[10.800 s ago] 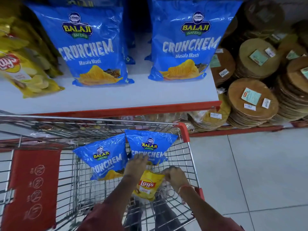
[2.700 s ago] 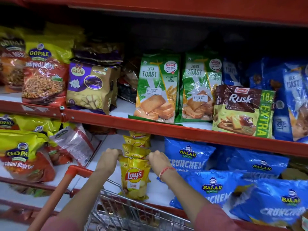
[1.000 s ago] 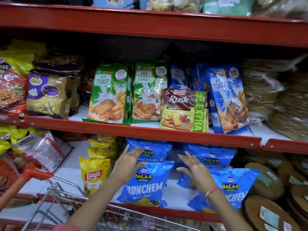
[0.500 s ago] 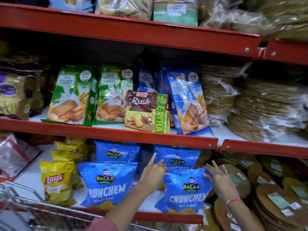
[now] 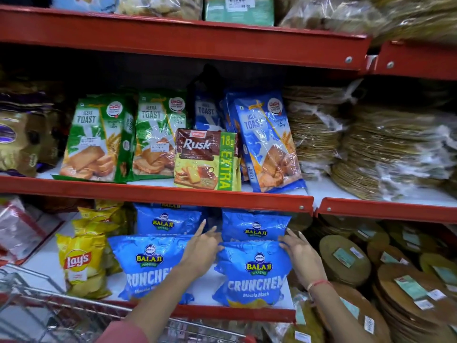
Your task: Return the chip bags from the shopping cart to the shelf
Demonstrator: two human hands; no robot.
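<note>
A blue Balaji Crunchem chip bag (image 5: 254,276) stands upright at the front right of the lower shelf (image 5: 247,314). My left hand (image 5: 200,251) grips its top left corner with the forefinger stretched out. My right hand (image 5: 299,258) presses on its top right edge, so the bag sits between both hands. A second blue bag (image 5: 146,266) stands just to the left, partly behind my left forearm. Two more blue bags (image 5: 168,221) (image 5: 254,226) stand behind them. Yellow Lay's bags (image 5: 79,263) stand further left.
The wire shopping cart (image 5: 49,315) is at the bottom left, right against the shelf front. Toast packets (image 5: 96,139) and a Rusk pack (image 5: 205,159) fill the shelf above. Stacks of round papad (image 5: 346,261) crowd the right side, close to my right wrist.
Over the last second my hands moved right from the left blue bag to the right one and closed in on its top corners. The view moved closer and rightward.
</note>
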